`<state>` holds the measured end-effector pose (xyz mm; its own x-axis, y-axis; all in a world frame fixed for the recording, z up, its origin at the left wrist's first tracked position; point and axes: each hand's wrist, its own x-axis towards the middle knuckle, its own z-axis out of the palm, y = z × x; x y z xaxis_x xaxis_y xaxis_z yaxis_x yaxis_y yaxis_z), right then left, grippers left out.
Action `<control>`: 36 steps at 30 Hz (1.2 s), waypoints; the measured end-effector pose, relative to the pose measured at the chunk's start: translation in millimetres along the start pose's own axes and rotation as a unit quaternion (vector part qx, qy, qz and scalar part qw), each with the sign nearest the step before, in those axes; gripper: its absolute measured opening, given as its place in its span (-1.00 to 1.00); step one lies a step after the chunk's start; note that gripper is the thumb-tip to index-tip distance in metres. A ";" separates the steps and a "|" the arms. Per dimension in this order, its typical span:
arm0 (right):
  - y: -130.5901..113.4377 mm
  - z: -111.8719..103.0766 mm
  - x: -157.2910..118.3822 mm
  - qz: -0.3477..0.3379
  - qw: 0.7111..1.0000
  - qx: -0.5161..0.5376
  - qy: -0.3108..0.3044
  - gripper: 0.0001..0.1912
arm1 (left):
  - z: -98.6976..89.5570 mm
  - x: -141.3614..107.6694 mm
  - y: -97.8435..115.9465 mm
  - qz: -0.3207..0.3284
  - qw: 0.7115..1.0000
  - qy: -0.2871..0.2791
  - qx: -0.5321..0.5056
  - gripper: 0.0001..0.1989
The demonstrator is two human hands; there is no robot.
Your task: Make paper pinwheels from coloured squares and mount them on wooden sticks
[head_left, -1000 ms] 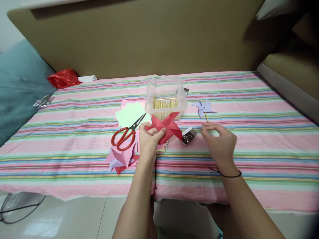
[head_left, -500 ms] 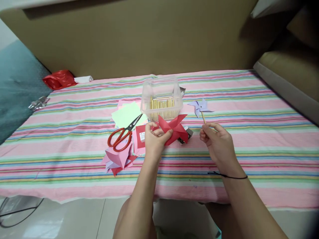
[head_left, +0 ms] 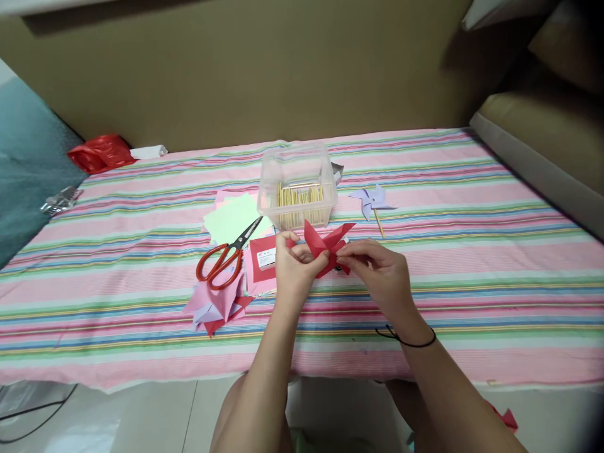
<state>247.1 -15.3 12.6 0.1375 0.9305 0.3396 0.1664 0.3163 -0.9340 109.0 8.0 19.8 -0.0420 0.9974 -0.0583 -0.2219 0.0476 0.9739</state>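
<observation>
A red paper pinwheel (head_left: 325, 246) is pinched between the thumb and fingers of my left hand (head_left: 298, 267). From the other side my right hand (head_left: 380, 274) closes its thumb and fingertips on one of the pinwheel's blades. Behind the hands stands a clear plastic box (head_left: 298, 173) holding many short wooden sticks (head_left: 302, 195). To the right, a finished lilac pinwheel (head_left: 374, 200) on a stick lies on the striped cloth. Left of my hands, red-handled scissors (head_left: 226, 255) rest across coloured paper.
Pale green paper sheets (head_left: 236, 217), a red paper stack with a small white box (head_left: 267, 258), and folded pink paper pieces (head_left: 217, 302) lie on the left. A red plastic bag (head_left: 101, 153) sits at the far left of the striped cloth (head_left: 472, 264).
My right hand has let go of the lilac pinwheel's stick and moved left to the red pinwheel. The left hand keeps its hold. The view has shifted slightly.
</observation>
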 end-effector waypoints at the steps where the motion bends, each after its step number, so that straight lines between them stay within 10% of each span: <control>1: 1.3 -0.1 -0.1 -0.004 1.000 -0.013 0.005 -0.96 | 0.6 -0.3 0.3 0.003 1.000 -0.006 -0.004 -0.46; 36: 7.1 -1.7 4.1 -0.025 1.000 0.001 -0.007 -0.86 | 4.8 -3.5 0.1 0.017 0.998 -0.046 -0.039 -0.47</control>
<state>250.4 -9.6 7.6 0.1146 0.9158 0.3849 0.1705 0.3636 -0.9158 113.9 4.8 21.1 0.0374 0.9993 -0.0011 -0.2978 0.0122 0.9546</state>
